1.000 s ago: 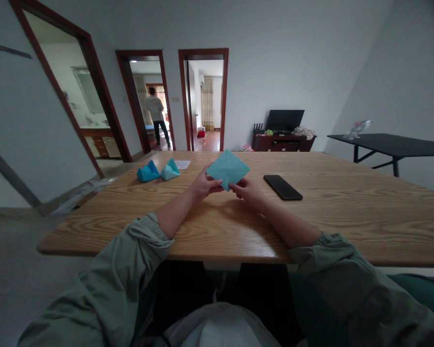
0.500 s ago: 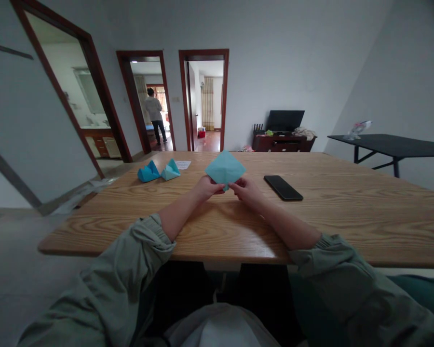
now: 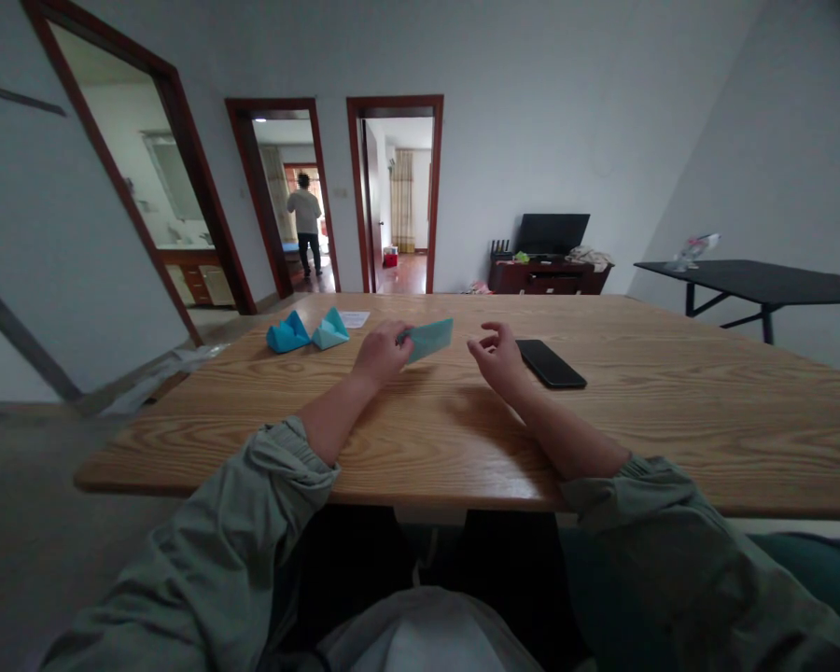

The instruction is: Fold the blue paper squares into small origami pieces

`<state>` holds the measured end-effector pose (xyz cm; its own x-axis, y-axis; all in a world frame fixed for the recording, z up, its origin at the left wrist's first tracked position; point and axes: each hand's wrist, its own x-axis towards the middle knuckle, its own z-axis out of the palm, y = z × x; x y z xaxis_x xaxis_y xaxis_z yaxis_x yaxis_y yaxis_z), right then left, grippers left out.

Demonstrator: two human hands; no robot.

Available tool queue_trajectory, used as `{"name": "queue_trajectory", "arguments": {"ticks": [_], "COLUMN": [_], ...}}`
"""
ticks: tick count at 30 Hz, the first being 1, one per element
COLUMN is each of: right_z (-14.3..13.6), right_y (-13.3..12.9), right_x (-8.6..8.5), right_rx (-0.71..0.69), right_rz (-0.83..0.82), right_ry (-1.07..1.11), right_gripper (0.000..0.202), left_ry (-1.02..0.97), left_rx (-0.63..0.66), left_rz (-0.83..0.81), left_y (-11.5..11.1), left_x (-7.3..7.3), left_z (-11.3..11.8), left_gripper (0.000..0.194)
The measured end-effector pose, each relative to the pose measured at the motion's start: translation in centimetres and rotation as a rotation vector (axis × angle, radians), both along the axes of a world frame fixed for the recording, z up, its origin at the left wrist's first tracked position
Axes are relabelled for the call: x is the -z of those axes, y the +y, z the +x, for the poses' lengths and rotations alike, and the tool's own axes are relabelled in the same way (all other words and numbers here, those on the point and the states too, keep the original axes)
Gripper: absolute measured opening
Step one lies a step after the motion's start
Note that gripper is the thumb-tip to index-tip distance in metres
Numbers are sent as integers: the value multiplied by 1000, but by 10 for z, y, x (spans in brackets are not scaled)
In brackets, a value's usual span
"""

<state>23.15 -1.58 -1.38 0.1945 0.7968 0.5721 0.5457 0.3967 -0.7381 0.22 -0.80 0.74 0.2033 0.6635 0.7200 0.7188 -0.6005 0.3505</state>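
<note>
My left hand (image 3: 384, 351) grips a light-blue folded paper (image 3: 430, 340) by its left end, holding it tilted just above the wooden table (image 3: 420, 439). To the right of the paper, my right hand (image 3: 497, 357) is raised with its fingers apart and nothing in them. Beyond my left hand stand two folded paper pieces, a deeper blue one (image 3: 288, 333) and a pale blue one (image 3: 331, 329). A black phone (image 3: 552, 364) lies flat by my right hand, which covers its near left edge.
A white printed slip (image 3: 354, 319) lies behind the paper pieces. A black table (image 3: 756, 280) stands at the right, and a television (image 3: 552, 233) sits on a dark cabinet (image 3: 550, 278) at the far wall. Through a doorway, a person (image 3: 305, 224) stands in another room.
The light-blue paper has turned from a diamond facing me to a narrow slanted shape. My right hand has let go of it and moved right. The far person has shifted slightly right.
</note>
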Motion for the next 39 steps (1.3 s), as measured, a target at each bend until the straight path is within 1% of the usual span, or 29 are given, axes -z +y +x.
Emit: {"name": "queue_trajectory", "arguments": {"ticks": [3,6,9,11,12,14,17,21,23,27,31,35,37,39], "right_z": [-1,-4,-6,-7,-7,-6,-4,-3,-2,-2,0,2,3,3], "right_y": [-4,-10,-14,-16,-16,-17,-18,-19,-19,-16,-11,-6,-4,-3], "right_x": [-2,-4,-2,1,2,3,2,1,1,3,4,7,8,8], "right_rx": [-7,-105,-282,-404,-451,-502,-503,-462,-446,-426,-385,-359,-372,-380], "right_rz": [78,142,131,72,29,-75,-206,-309,-341,-342,-309,-281,-251,-244], "right_ry": [-116,-272,-512,-673,-729,-773,-736,-671,-642,-611,-604,-600,-585,-555], "right_gripper": [47,44,36,33,33,35,38,40,41,35,31,39,37,30], "left_ry": [131,298,444,473,469,446,414,380,368,320,236,111,113,158], "left_rx": [17,126,319,448,493,527,490,415,415,437,418,403,393,357], "left_rz": [85,26,-137,-286,-358,-467,-514,-481,-460,-452,-440,-500,-492,-472], "left_y": [-1,-3,-4,-3,-2,0,1,-2,-4,-4,1,7,9,9], "left_x": [-3,1,10,16,19,21,21,18,16,14,17,22,23,22], "left_z": [0,5,12,13,13,12,7,5,5,5,5,4,2,-1], "left_gripper": [20,15,14,17,19,24,28,31,33,31,28,36,41,43]}}
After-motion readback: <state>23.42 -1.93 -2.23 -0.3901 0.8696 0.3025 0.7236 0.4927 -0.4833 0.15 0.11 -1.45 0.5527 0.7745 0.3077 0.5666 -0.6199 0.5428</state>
